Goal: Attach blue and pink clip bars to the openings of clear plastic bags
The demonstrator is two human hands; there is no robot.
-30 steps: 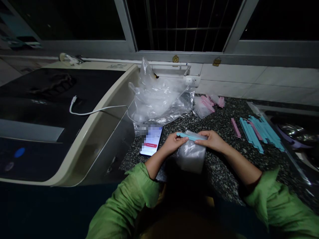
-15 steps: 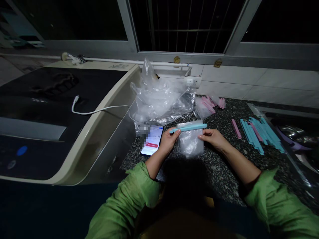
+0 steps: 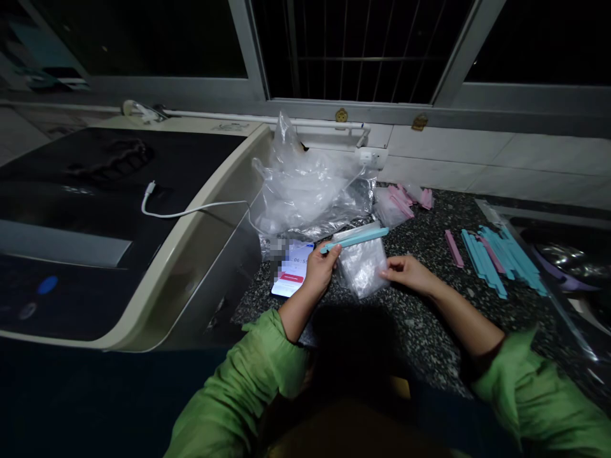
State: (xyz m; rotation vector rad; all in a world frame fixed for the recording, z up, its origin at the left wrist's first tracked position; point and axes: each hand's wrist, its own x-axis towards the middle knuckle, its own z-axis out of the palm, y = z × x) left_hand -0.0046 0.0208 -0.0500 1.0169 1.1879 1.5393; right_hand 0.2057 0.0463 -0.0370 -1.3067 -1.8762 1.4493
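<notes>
While the left hand (image 3: 322, 268) grasps the near-left end of a blue strip (image 3: 356, 240), its thumb pressed on top, the fingers underneath are mostly hidden. The strip lies slantwise across the upper part of a small clear bag (image 3: 363, 268), above the table (image 3: 424, 238) and right of the phone (image 3: 296, 270); whether the bag's edge is caught inside the strip is hard to make out. At the bag's right side the right hand (image 3: 408, 273) pinches the edge between thumb and fingers, and any fingertips behind the film cannot be told. What the bag contains, if anything, is lost in glare and folds.

Part of the phone's screen is masked by coarse blocks. Behind, a heap of crumpled plastic (image 3: 310, 187) blurs whatever it wraps, and pink pieces (image 3: 401, 202) show partly through cloudy film beside it. To the right, more blue strips (image 3: 513, 257) overlap, partly covering a pink one, so their number is unclear. A shiny metal vessel (image 3: 568, 257) sinks into shadow, and both green sleeves (image 3: 267, 362) run out of view.
</notes>
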